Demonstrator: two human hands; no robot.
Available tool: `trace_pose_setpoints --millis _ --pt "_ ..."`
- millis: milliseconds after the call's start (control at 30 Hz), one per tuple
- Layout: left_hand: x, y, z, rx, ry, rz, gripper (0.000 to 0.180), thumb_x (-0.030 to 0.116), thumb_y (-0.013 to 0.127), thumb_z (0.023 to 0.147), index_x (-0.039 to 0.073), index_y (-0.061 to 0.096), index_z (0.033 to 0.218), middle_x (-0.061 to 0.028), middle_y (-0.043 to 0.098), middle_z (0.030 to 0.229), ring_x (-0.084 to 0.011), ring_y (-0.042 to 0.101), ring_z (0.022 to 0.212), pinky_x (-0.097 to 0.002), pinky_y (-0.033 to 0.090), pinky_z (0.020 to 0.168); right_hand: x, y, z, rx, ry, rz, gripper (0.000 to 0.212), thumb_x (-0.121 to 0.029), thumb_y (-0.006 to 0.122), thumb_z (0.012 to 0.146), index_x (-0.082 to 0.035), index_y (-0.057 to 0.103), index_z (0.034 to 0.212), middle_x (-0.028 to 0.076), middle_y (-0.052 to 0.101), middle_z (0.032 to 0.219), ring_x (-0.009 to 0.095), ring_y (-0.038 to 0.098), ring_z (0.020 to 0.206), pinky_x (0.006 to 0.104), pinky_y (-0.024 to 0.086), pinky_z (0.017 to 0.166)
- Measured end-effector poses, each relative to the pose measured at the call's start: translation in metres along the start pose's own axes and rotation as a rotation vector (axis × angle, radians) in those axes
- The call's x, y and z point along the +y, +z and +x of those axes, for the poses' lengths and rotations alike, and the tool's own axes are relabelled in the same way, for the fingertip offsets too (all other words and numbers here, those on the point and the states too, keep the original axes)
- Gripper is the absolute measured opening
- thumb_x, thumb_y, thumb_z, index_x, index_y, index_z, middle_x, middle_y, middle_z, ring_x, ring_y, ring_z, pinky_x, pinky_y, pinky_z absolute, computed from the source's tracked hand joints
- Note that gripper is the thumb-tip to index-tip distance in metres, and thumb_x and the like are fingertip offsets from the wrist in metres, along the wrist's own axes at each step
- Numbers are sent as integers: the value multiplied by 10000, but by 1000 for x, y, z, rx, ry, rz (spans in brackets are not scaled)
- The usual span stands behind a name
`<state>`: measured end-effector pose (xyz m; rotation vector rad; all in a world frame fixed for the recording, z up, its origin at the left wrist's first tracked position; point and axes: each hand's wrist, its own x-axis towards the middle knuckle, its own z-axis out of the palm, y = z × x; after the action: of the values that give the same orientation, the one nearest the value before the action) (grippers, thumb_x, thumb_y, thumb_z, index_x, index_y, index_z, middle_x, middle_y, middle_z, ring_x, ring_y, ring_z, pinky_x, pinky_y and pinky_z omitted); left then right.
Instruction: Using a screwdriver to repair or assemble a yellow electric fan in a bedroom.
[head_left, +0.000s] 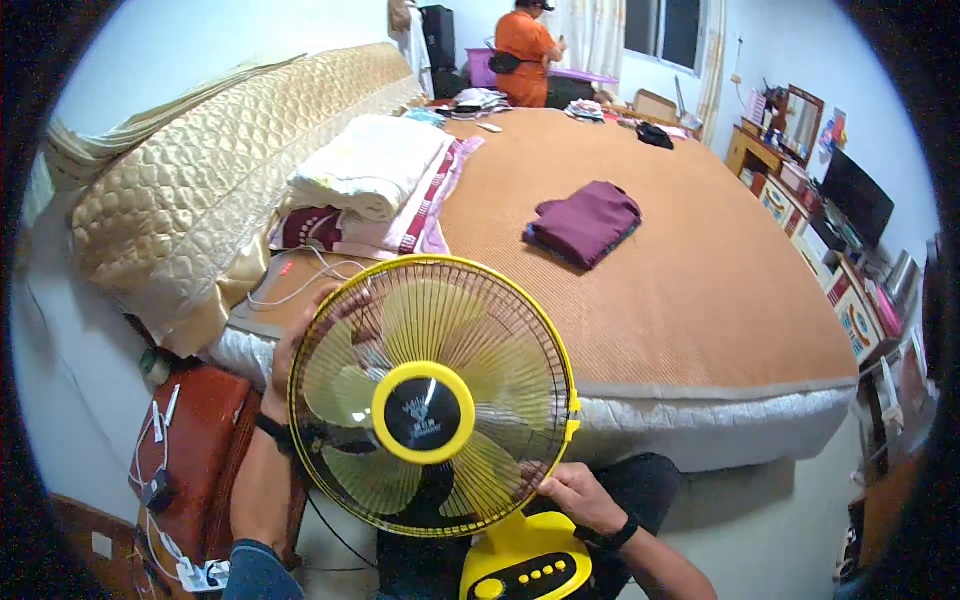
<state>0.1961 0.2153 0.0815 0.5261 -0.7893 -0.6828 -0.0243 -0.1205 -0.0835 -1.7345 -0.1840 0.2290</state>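
Note:
A yellow electric fan (pixel 423 412) with a round wire cage and pale translucent blades faces me. Its yellow base (pixel 525 562), with a knob and a row of buttons, is below, close to my legs. My left hand (pixel 297 335) grips the cage's left rim, its fingers reaching behind the wires and partly hidden. My right hand (pixel 585 500) pinches the lower right rim between thumb and fingers, just above the base. A dark cord (pixel 338 527) trails behind the fan at the lower left.
Ahead is a bed with a brown mat (pixel 690 310), holding folded maroon cloth (pixel 592 222) and a white folded quilt (pixel 370 165). A reddish-brown cabinet (pixel 205 450) with a power strip (pixel 205 575) stands left. Another person in orange (pixel 523 50) stands beyond the bed. A television (pixel 857 197) is right.

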Motion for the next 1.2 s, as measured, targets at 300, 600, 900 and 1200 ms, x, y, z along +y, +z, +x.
trace_pose_setpoints --millis 300,600,900,1200 --pt "2 -51 -51 403 18 168 544 336 549 991 120 391 1465 -170 458 1488 -402 545 1254 -512 560 903 11 14 11 -15 -48 -176 255 -132 593 968 26 700 1136 91 757 968 147 690 863 297 537 793" --pt "31 -70 -46 410 -101 258 445 251 537 996 59 381 1366 -175 516 1408 -336 601 1188 -468 567 912 11 18 32 -23 -31 -122 173 -110 675 912 30 705 1009 104 739 889 148 686 801 308 537 760" --pt "48 -58 -19 355 -282 609 490 316 512 1031 63 371 1426 -130 520 1358 -264 612 1126 -434 555 919 -31 19 33 156 56 142 230 -15 698 846 30 697 1071 69 754 1024 136 689 904 296 555 847" --pt "43 -54 -10 312 -359 640 632 358 508 1011 59 322 1536 -146 437 1525 -307 553 1281 -448 530 975 -25 -14 46 289 -104 -176 478 -207 911 715 -15 678 1085 75 744 901 122 692 802 294 557 729"
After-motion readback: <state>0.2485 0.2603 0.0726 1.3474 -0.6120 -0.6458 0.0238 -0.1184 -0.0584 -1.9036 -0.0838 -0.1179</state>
